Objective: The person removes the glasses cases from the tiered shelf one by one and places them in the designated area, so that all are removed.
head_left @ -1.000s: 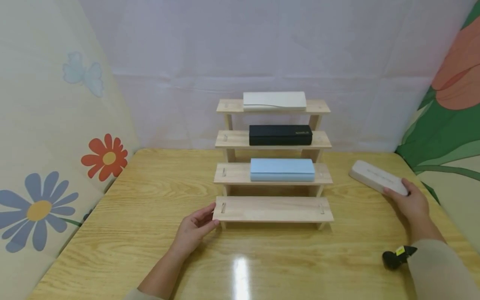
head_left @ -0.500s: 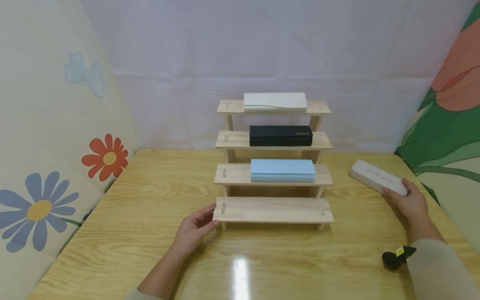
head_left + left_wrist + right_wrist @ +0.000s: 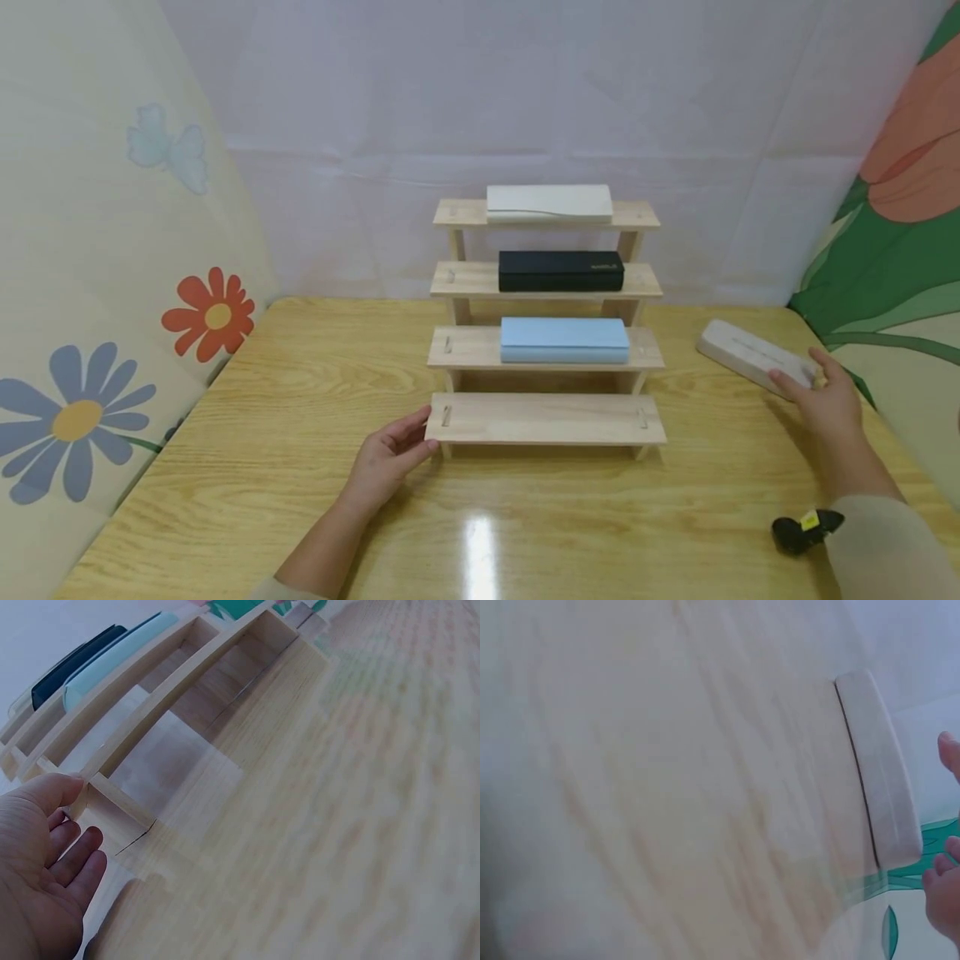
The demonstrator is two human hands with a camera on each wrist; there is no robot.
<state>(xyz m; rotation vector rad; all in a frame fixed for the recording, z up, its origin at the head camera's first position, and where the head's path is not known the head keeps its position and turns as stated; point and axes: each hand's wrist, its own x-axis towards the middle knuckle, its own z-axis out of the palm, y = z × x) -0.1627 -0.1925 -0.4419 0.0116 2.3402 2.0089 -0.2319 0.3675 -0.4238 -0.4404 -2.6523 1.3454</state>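
A four-tier wooden display stand [image 3: 546,419] stands mid-table in the head view. My left hand [image 3: 382,467] grips the left end of its lowest shelf, thumb at the front corner and index finger behind; the other fingers are loosely bent in the left wrist view. On the upper tiers lie a white case [image 3: 549,204], a black case [image 3: 561,272] and a light blue case [image 3: 564,340]. To the right, a pale grey glasses case [image 3: 753,357] lies slanted on the table. My right hand [image 3: 831,408] is spread at its near end; the right wrist view shows the fingers apart from it.
The wood-grain table [image 3: 315,367] meets a pale cloth backdrop [image 3: 360,225] behind the stand. Flower-printed panels [image 3: 82,250] flank both sides. A black device with a yellow label [image 3: 806,531] sits by the right sleeve [image 3: 888,546].
My right hand has loosened from the grey glasses case and drawn slightly back, fingers spreading. The case stays where it lay. My left hand and the stand have not moved.
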